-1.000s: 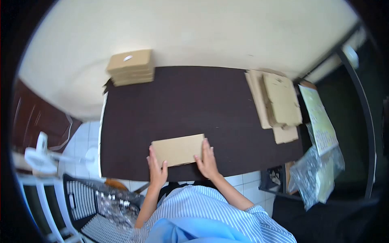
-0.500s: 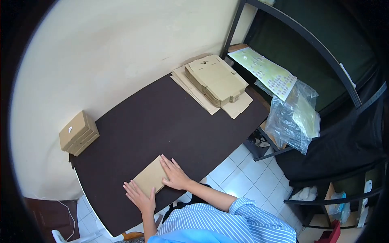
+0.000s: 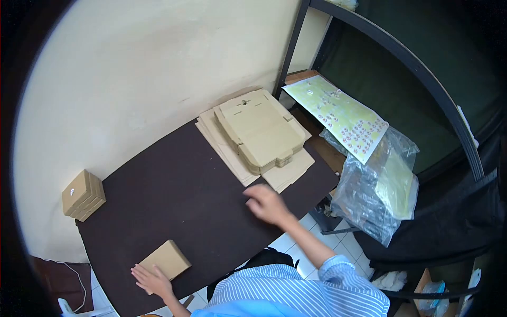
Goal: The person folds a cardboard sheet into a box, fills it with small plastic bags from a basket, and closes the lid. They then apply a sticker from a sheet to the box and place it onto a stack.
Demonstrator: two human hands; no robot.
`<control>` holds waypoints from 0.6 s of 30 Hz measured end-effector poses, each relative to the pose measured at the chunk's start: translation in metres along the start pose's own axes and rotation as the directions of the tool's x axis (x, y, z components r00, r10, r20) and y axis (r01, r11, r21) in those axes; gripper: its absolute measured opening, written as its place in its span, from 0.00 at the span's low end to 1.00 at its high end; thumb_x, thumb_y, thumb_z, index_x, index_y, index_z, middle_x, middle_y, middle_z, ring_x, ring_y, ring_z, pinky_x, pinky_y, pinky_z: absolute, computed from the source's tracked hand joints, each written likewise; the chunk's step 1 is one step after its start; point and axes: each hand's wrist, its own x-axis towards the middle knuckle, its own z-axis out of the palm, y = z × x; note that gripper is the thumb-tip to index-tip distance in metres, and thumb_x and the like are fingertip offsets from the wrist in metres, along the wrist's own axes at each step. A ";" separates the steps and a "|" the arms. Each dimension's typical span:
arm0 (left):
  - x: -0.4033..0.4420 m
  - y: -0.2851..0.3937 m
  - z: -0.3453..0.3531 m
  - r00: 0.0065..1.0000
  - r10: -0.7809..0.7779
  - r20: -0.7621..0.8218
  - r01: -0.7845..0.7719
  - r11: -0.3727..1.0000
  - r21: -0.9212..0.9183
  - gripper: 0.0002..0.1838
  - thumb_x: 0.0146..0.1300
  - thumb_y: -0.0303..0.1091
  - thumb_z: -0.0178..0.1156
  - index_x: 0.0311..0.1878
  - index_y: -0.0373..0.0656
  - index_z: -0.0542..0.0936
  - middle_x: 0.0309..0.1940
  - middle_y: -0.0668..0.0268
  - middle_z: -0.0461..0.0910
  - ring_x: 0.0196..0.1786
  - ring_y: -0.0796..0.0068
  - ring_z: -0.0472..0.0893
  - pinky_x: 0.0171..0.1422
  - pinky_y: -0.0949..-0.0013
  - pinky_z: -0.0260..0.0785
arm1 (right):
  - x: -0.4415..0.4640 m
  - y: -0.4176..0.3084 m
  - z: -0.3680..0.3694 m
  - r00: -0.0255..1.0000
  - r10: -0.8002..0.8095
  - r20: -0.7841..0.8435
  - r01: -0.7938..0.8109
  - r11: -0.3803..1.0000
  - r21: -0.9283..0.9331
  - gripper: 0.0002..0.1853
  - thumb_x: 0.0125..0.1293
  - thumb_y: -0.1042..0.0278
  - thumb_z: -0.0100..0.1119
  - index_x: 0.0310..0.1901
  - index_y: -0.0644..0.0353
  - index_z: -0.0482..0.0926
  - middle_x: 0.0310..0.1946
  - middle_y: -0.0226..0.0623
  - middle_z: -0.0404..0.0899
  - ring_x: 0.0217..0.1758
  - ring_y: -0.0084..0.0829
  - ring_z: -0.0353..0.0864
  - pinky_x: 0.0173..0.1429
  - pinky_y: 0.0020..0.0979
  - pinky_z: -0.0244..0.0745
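Observation:
A small closed cardboard box (image 3: 171,257) lies on the dark brown table near its front left. My left hand (image 3: 153,281) rests flat over the box's left end, fingers stretched out. Above the table, to the right of the box, my right hand (image 3: 268,205) is slightly blurred, with fingers partly bent, a gap beside the thumb and nothing visible in it. Just beyond that hand is a stack of flattened cardboard boxes (image 3: 261,129), with more flat cardboard sheets (image 3: 289,170) under it.
Several closed cardboard boxes (image 3: 83,195) are stacked at the table's far left corner by the wall. At right, a metal shelf (image 3: 288,58) holds a printed sticker sheet (image 3: 343,116) and a clear plastic bag (image 3: 369,185) hanging over its edge.
My right hand has left the cardboard box and moved right, toward the flattened boxes. My left hand stays on the box. The view has shifted, and the box now sits lower left.

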 end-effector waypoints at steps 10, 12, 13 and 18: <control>-0.028 -0.019 0.064 0.850 -0.399 -0.344 0.246 0.878 -0.410 0.24 0.66 0.45 0.48 0.60 0.39 0.69 0.61 0.57 0.66 0.64 0.54 0.63 0.64 0.53 0.55 | 0.066 0.233 -0.210 0.709 0.181 -0.681 -0.403 0.897 -0.181 0.09 0.54 0.76 0.56 0.38 0.63 0.80 0.33 0.44 0.78 0.40 0.41 0.78 0.48 0.35 0.72; -0.034 -0.020 0.069 0.837 -0.306 -0.453 0.082 0.890 -0.448 0.25 0.66 0.45 0.50 0.59 0.37 0.69 0.61 0.56 0.66 0.63 0.52 0.64 0.66 0.52 0.55 | 0.078 0.265 -0.225 0.720 0.164 -0.674 -0.423 0.874 -0.239 0.08 0.55 0.76 0.57 0.37 0.61 0.82 0.35 0.43 0.79 0.38 0.37 0.80 0.44 0.34 0.73; -0.038 -0.018 0.067 0.839 -0.258 -0.479 0.031 0.901 -0.432 0.25 0.67 0.45 0.48 0.60 0.36 0.69 0.62 0.55 0.65 0.65 0.51 0.61 0.68 0.52 0.52 | 0.081 0.276 -0.230 0.720 0.169 -0.674 -0.423 0.876 -0.232 0.08 0.55 0.76 0.57 0.37 0.61 0.82 0.35 0.43 0.79 0.38 0.37 0.80 0.44 0.34 0.73; -0.043 -0.014 0.058 0.878 -0.231 -0.419 0.017 0.891 -0.454 0.29 0.70 0.48 0.43 0.63 0.34 0.64 0.67 0.53 0.59 0.71 0.50 0.52 0.74 0.51 0.41 | 0.113 0.310 -0.234 0.818 0.187 -0.543 -0.409 0.855 -0.321 0.09 0.52 0.77 0.57 0.36 0.61 0.82 0.38 0.45 0.79 0.43 0.41 0.79 0.50 0.35 0.73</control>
